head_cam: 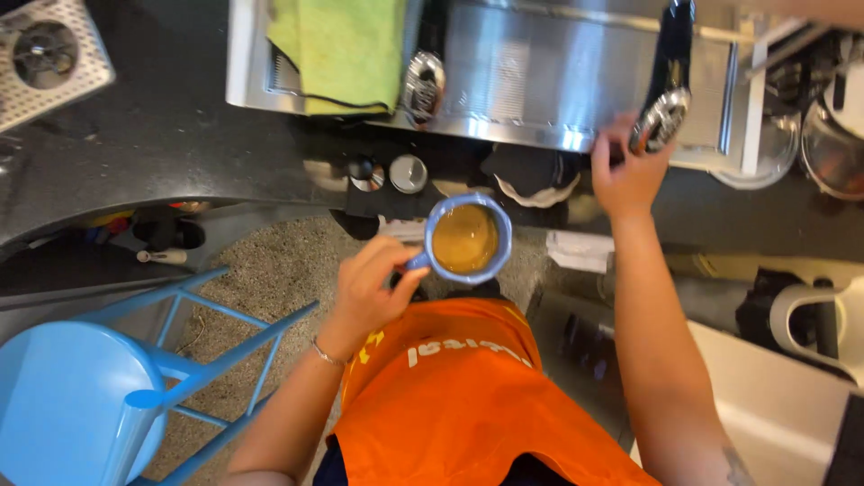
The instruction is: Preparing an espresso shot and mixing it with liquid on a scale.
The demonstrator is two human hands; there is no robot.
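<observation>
Cup (468, 238): blue, round, filled with light brown foamy coffee; held level above the floor, just near of the counter (162, 135) edge. Left hand (373, 288): fingers closed on the cup's handle. Right hand (625, 175): fingers curled around a black-handled portafilter (664, 112) at the steel machine (540, 81), far right. Green cloth (342, 49): draped over the machine's left part. Blue stool (81, 405): near left. Orange apron (468, 396): below the cup.
</observation>
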